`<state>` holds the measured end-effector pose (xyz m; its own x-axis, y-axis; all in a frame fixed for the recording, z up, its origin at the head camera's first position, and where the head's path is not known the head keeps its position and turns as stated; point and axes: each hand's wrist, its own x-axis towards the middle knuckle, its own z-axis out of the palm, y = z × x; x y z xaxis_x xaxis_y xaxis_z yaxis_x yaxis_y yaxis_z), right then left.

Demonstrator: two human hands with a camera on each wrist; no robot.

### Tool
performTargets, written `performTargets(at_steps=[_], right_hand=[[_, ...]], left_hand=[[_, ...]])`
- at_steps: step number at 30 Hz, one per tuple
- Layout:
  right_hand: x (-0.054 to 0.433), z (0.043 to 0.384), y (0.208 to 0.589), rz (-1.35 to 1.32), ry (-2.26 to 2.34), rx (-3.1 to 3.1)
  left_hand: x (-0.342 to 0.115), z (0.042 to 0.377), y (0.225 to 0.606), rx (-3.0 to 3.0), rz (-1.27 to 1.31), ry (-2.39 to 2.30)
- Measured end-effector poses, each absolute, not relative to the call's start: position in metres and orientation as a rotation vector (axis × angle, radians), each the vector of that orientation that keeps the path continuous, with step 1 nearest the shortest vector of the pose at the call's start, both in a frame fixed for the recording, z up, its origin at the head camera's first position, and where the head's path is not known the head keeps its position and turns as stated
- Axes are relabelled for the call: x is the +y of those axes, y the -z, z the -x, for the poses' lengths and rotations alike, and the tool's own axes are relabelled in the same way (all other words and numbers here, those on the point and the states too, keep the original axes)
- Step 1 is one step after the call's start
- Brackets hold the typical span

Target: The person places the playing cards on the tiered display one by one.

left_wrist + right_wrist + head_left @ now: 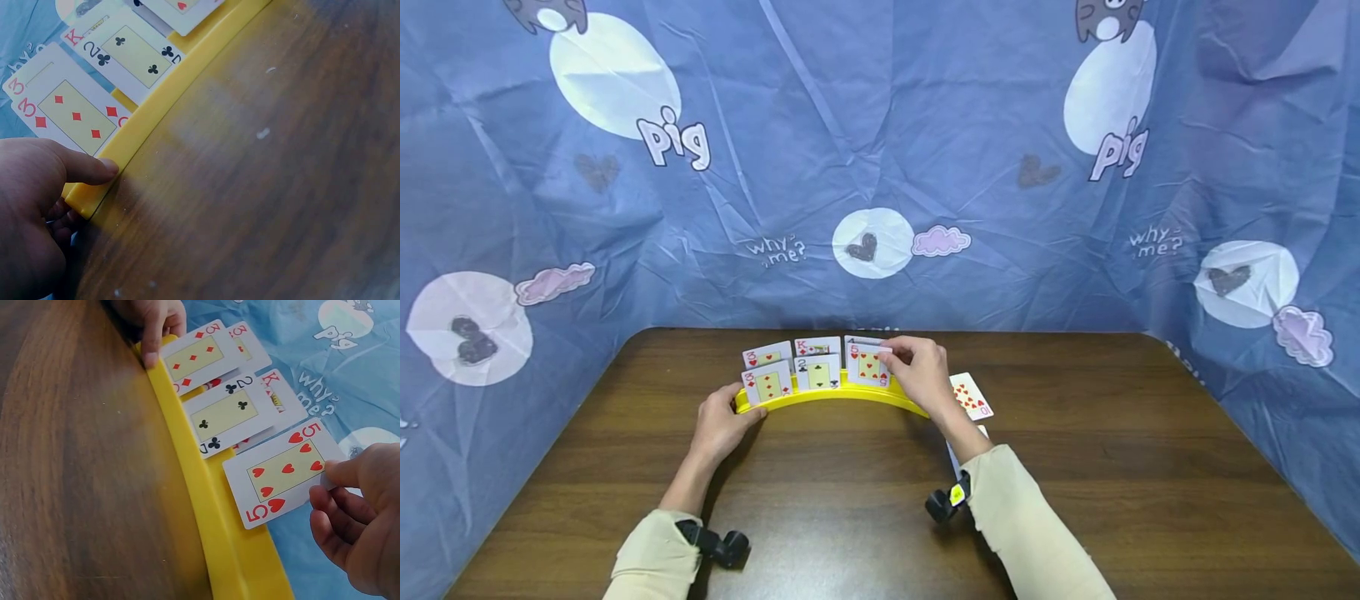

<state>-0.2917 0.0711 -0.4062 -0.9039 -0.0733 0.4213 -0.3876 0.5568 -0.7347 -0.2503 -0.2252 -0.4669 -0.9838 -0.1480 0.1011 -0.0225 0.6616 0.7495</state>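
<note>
My left hand (pixel 718 427) grips the left end of a curved yellow card holder (pixel 835 395), thumb on its front edge. Between thumb and fingers, my right hand (pixel 922 377) pinches the five of hearts (pixel 284 474) by its edge, over the holder. Whether its lower edge sits in a slot I cannot tell. In the front row stand the three of diamonds (pixel 767 385) and the two of clubs (pixel 817 373). Behind them are a red three (pixel 769 356) and a red king (pixel 820 343). A card marked 4 (pixel 859 340) shows behind the five, mostly hidden.
To the right of the holder, a ten of hearts (pixel 972 398) lies face up on the brown wooden table (pixel 1135 467). Another card (pixel 954 462) lies partly under my right wrist. A blue printed cloth (pixel 880 167) hangs behind the table and along its sides.
</note>
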Motion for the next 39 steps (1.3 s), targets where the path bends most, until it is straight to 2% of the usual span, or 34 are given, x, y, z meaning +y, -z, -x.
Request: performTargets(at_steps=[24,39], right_hand=[[0.062,0.289,0.429,-0.362,-1.264,-2.486],[0.072,0.286,0.416,-0.326,-1.298,-2.479]], left_hand=[[-0.225,0.252,0.469,-2.724,-0.15,1.211],[-0.223,0.251,0.467,-2.736,-0.154,1.211]])
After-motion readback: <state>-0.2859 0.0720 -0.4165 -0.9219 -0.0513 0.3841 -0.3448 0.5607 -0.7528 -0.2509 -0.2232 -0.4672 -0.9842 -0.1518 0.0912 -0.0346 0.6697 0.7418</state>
